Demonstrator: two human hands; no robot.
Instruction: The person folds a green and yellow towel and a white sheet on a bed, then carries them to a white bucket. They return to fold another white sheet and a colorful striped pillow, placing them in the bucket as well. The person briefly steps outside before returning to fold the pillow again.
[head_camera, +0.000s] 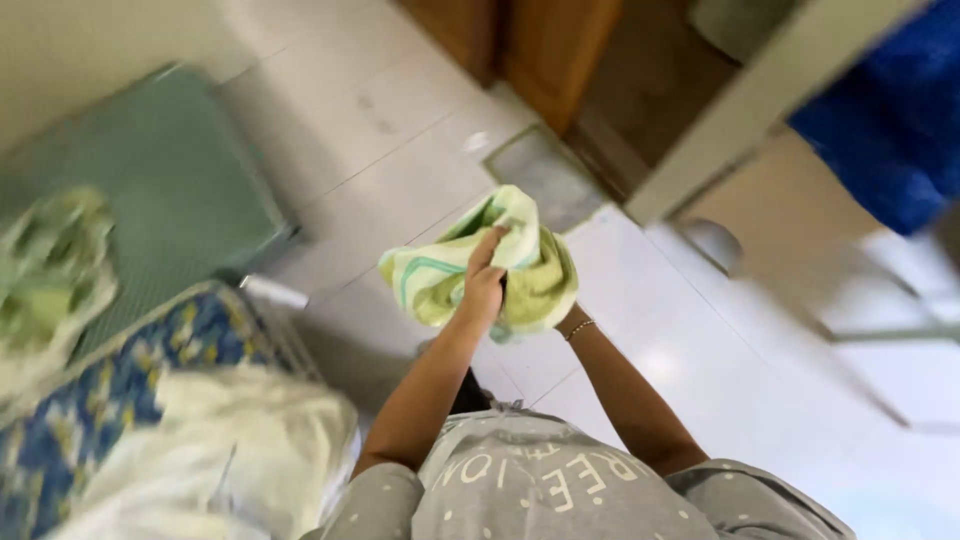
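I hold a crumpled light green and white striped cloth (530, 265) out in front of me with both hands, above the floor. My left hand (484, 285) grips its front, fingers curled over the fabric's upper edge. My right hand (566, 318) is mostly hidden behind the cloth; only the wrist shows, with a thin bracelet on it. My grey dotted shirt (540, 480) fills the bottom of the view.
White floor tiles (700, 340) lie below. At left are a green mat (170, 180), a blue and yellow patterned fabric (110, 390), a white cloth pile (240, 450) and another green patterned cloth (50, 270). Ahead stands a wooden door (550, 50); blue fabric (890, 110) hangs at top right.
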